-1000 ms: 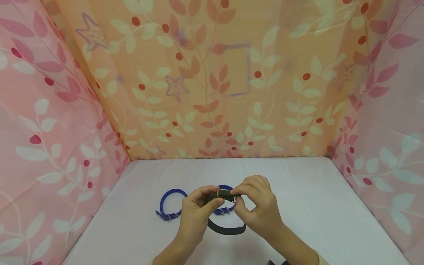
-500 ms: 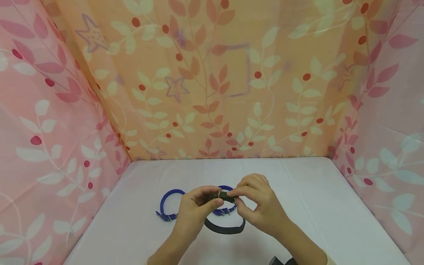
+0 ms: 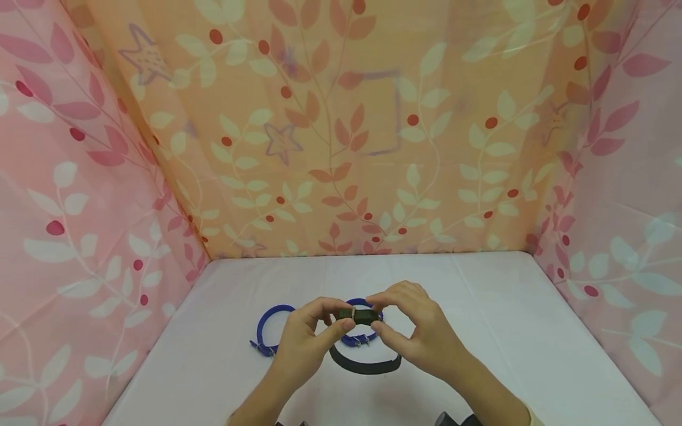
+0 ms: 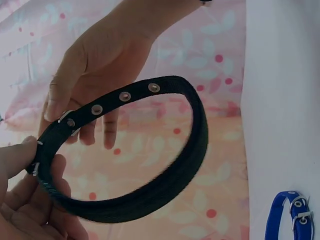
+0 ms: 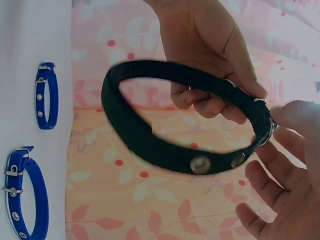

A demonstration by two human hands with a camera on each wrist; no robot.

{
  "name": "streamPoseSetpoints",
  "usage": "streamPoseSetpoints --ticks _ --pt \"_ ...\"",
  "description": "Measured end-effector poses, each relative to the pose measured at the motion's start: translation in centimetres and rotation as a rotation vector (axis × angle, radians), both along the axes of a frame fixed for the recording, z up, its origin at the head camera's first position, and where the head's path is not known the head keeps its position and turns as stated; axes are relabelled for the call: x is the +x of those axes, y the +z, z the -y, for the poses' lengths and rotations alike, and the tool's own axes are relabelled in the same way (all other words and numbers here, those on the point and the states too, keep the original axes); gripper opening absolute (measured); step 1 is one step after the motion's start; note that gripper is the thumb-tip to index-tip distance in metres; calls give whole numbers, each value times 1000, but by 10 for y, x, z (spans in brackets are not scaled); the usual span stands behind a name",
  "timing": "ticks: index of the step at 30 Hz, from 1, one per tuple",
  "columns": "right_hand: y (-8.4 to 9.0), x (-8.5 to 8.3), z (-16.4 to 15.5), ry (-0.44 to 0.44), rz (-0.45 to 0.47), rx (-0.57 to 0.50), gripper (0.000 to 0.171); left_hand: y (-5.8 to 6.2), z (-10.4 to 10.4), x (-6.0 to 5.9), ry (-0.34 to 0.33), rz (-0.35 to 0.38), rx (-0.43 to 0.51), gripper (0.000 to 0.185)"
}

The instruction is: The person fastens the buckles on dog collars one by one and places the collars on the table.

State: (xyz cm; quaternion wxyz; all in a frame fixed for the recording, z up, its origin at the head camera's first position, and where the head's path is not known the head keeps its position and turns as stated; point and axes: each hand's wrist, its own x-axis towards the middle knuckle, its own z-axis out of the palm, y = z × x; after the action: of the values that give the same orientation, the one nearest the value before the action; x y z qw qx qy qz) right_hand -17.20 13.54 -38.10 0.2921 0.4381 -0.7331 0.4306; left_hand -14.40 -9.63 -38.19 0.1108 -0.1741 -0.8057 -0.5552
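Two blue collars (image 3: 274, 328) lie just behind the hands; fabric walls (image 3: 80, 207) close off left, right & back.

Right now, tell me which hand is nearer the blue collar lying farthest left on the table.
Left. The left hand sits just right of that blue collar; the right hand is farther right.

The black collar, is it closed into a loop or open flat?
Closed into a loop: the black collar forms a full ring, with the left hand and right hand pinching it at the buckle.
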Motion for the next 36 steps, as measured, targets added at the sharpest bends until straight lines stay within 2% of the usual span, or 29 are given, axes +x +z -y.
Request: streamPoseSetpoints --ticks 6,9,12,15,17,29,36 --pt "-1 7 2 -49 148 44 50 0 -1 1 -11 -8 46 16" --pt "-2 9 3 -86 171 56 51 -1 -1 0 -10 -33 30 16" --pt "-1 9 4 -110 175 58 52 -2 1 -1 -9 -101 18 16" --pt "-1 9 4 -136 176 57 52 -3 2 -3 -17 -161 31 18" --pt "-1 9 4 -149 168 53 51 -2 3 -4 -22 -173 47 18" --pt "-1 8 4 -137 139 25 48 2 8 -6 -49 -52 149 18" --pt "-2 5 3 -150 143 19 44 6 11 -5 -3 9 223 18"
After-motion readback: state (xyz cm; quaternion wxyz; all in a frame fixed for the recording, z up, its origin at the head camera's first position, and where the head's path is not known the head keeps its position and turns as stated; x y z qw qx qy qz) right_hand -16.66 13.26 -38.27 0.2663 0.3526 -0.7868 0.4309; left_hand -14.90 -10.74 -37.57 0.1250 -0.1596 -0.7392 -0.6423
